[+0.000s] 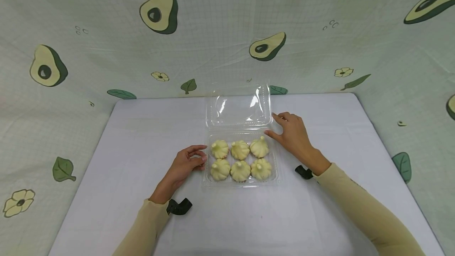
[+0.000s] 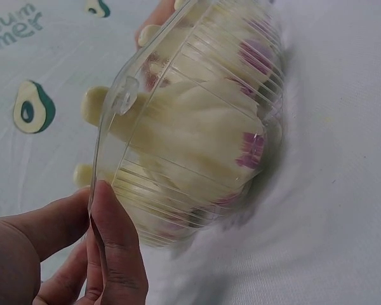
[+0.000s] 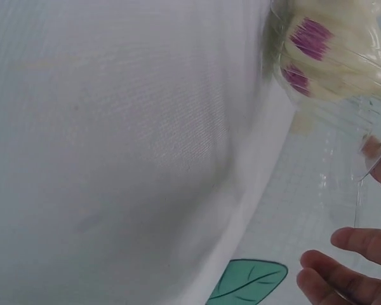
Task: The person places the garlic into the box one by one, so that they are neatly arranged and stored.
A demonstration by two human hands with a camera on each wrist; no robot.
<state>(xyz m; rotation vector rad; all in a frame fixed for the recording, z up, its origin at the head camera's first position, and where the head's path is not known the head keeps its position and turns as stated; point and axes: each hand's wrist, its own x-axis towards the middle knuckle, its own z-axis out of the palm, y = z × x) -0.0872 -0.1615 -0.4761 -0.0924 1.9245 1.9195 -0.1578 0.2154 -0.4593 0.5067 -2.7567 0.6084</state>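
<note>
A clear plastic clamshell container (image 1: 241,185) stands open on the table. In it sit several pale garlic bulbs (image 1: 240,150) in two rows, stems up, with purple patches low on their sides in the wrist views. Its clear lid (image 1: 238,110) is tilted up at the back. At the container's left side, my left hand (image 1: 186,161) pinches the rim between thumb and fingers (image 2: 117,254). My right hand (image 1: 293,133) is at the back right corner by the hinge. Its thumb touches the rim, while the other fingers (image 3: 362,244) are spread loosely beside the lid.
A white cloth covers the table (image 1: 320,216). Behind it and at both sides hangs a pale curtain (image 1: 213,31) printed with avocados and leaves. Black wrist mounts (image 1: 179,206) stick out below both hands.
</note>
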